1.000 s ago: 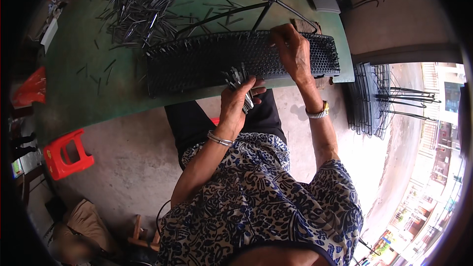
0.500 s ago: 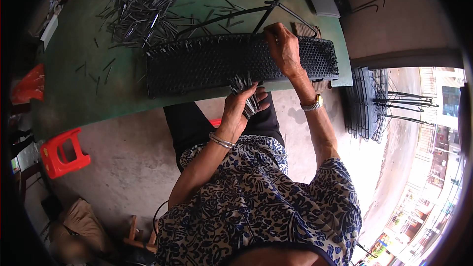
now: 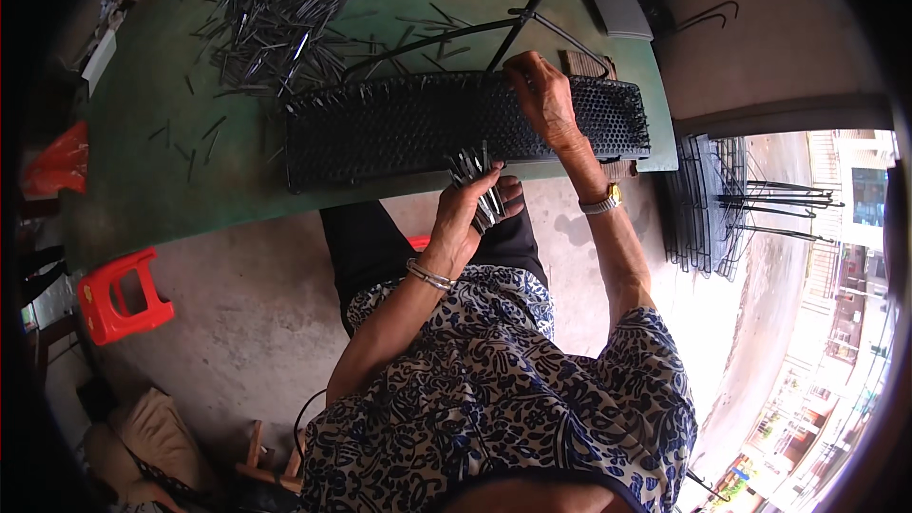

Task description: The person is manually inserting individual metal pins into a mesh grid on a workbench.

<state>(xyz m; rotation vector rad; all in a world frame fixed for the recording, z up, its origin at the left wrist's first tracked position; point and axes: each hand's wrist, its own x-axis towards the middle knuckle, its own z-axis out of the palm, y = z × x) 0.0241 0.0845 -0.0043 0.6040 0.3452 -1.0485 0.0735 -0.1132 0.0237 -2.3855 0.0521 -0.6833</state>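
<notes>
A long black perforated metal rack (image 3: 408,128) lies along the near edge of the green table, with thin pieces standing along its far edge. A thin black frame (image 3: 518,19) rises behind it. In front of the rack's near edge, my left hand (image 3: 458,218) is closed around a fanned bundle of thin dark strips (image 3: 486,180). My right hand (image 3: 545,100) is over the rack's far edge, right of its middle, with the fingers pinched together. Whatever sits between those fingertips is too small or hidden to make out.
A heap of similar dark strips (image 3: 285,28) covers the far left of the green table (image 3: 123,176), with loose ones scattered around. Corrugated cardboard (image 3: 585,64) shows behind the rack. A red stool (image 3: 123,296) stands left on the floor; wire racks (image 3: 703,204) are stacked at right.
My right hand has shifted slightly left and down at the rack's far edge. My left hand has barely moved and keeps the bundle of strips.
</notes>
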